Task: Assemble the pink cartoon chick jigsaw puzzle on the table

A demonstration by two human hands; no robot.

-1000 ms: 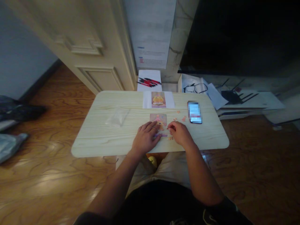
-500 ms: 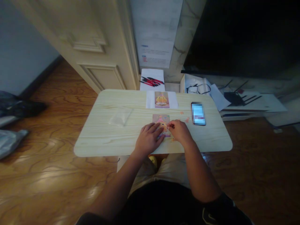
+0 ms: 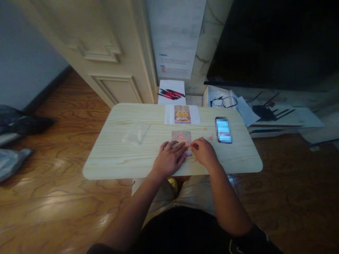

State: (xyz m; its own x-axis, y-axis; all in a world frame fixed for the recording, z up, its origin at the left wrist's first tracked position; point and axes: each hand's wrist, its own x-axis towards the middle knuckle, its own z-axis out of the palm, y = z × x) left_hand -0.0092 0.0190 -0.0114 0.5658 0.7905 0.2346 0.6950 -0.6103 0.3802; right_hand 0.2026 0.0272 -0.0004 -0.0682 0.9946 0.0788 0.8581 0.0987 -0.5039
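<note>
Across the pale wood-grained table (image 3: 111, 155), both hands are busy at one small picture puzzle (image 3: 181, 135), lying near the middle of the front edge, its upper part peeking out pink above the fingers. The left hand (image 3: 168, 158) is palm down over it, fingers stretched out and slightly apart, covering much of the lower part. And the right hand (image 3: 204, 151) comes in from the other side, thumb and forefinger drawn together right at the puzzle's right edge; whether a piece sits between those tips is too small to tell. Loose pieces, pinkish orange, lie round that hand: one (image 3: 205, 129) beyond it, another (image 3: 211, 137) toward the phone (image 3: 224, 129), whose lit screen is blurred out, and some (image 3: 195, 159) just below the puzzle's right corner. Straight behind the puzzle, a white sheet (image 3: 195, 115) carries a printed yellow figure. Over on the left, a clear plastic bag (image 3: 136, 134) lies flat, and past the far edge, red and black pens (image 3: 171, 94) sit heaped on white paper (image 3: 172, 84).
</note>
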